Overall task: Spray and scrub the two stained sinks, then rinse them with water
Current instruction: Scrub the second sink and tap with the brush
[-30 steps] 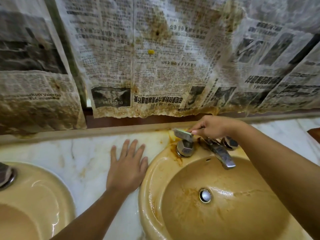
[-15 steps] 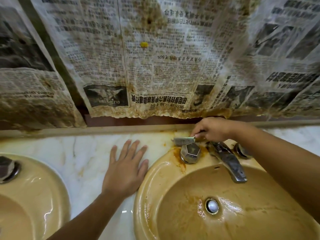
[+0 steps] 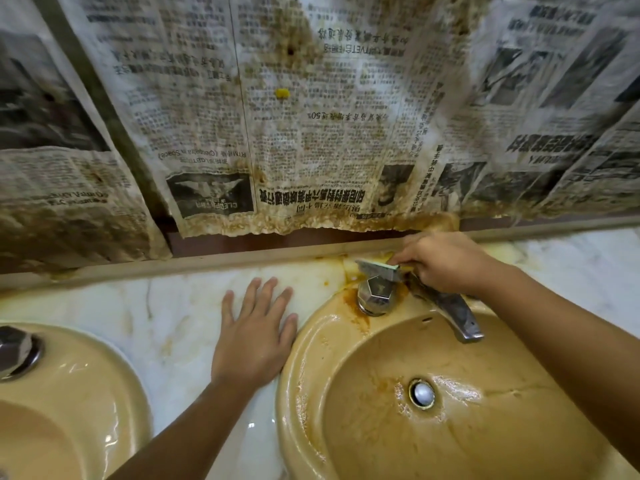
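Observation:
Two tan sinks sit in a marble counter. The right sink (image 3: pixel 363 427) shows brown stains round its rim and drain (image 3: pixel 421 393). Only part of the left sink (image 3: pixel 86 393) is in view. My right hand (image 3: pixel 446 263) grips a grey-green scrub sponge (image 3: pixel 377 268) and holds it behind the left tap knob (image 3: pixel 375 294), on the stained back ledge. The metal spout (image 3: pixel 453 313) pokes out below that hand. My left hand (image 3: pixel 254 337) rests flat on the marble counter (image 3: pixel 156 317) between the sinks, fingers spread, its thumb against the right sink's rim.
Stained, wrinkled newspaper (image 3: pixel 311 133) covers the wall behind the counter, above a low ledge (image 3: pixel 207 263). A metal knob (image 3: pixel 17 351) of the left sink shows at the left edge. Orange-brown stains mark the counter behind the right sink.
The sponge in my right hand has shifted a little along the ledge behind the tap knob. The view has tilted, so the sinks sit lower in frame. My left hand has stayed put.

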The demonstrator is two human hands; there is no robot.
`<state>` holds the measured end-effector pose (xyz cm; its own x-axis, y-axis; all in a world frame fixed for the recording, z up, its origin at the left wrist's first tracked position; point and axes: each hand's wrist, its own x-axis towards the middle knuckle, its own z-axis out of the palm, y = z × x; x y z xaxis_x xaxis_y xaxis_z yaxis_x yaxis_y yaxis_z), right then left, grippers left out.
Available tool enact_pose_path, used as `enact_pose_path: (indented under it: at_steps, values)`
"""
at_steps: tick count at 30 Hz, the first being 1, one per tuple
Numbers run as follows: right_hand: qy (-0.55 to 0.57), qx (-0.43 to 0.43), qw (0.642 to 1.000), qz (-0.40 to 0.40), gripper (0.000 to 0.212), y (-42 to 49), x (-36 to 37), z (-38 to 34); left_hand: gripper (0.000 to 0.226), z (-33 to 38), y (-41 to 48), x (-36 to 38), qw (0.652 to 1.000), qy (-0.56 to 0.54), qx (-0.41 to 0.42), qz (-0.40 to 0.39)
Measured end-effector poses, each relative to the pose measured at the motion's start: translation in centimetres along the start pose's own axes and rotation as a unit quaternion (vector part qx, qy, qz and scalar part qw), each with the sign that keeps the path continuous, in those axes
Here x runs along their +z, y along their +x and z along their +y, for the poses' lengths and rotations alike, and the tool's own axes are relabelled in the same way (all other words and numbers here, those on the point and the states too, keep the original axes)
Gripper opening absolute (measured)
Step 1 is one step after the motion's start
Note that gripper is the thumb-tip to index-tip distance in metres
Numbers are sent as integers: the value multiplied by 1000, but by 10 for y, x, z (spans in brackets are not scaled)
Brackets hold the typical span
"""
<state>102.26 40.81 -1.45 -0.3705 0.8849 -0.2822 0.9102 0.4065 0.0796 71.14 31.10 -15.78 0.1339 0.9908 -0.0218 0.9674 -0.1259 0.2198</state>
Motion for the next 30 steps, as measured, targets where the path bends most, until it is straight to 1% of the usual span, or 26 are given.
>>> enact_pose_path:
  at_steps: [2, 3, 7, 10, 13, 16, 19, 21, 23, 25, 27, 28, 30]
  values:
    - [-12, 32, 999, 33, 50, -16, 3, -12, 60, 0, -1, 0, 1000, 0, 0, 0]
    - [-7, 46, 998, 44, 48, -24, 6, -18, 60, 0, -1, 0, 1000, 0, -1, -2]
    - [72, 113, 988, 81, 31, -53, 18, -37, 62, 1, -2, -4, 1000, -8, 5, -8]
    - [124, 167, 970, 122, 30, -70, 28, -55, 61, 2, -6, -8, 999, -25, 7, -22]
    - [167, 208, 952, 147, 31, -84, 33, -70, 55, 7, -4, -22, 998, -34, 0, -61]
    - [211, 230, 935, 167, 31, -97, 34, -84, 38, 28, -4, -52, 990, -114, 14, -87]
    - [267, 258, 911, 176, 31, -108, 34, -97, 33, 66, -12, -86, 979, -181, 49, -85]
    - [312, 260, 891, 203, 27, -118, 35, -102, 29, 95, -20, -107, 969, -215, 65, -98]
    - [362, 259, 864, 237, 21, -130, 36, -107, 31, 120, -25, -120, 945, -294, 38, -139]
    - [397, 259, 843, 256, 13, -146, 39, -110, 36, 141, -28, -132, 902, -379, -30, -206]
    - [420, 249, 832, 263, 8, -161, 44, -105, 36, 159, -30, -139, 858, -421, -103, -276]
    - [437, 244, 823, 270, 7, -169, 47, -101, 35, 168, -31, -140, 842, -432, -128, -297]
    - [470, 242, 798, 289, 5, -181, 51, -87, 36, 187, -32, -140, 824, -447, -160, -309]
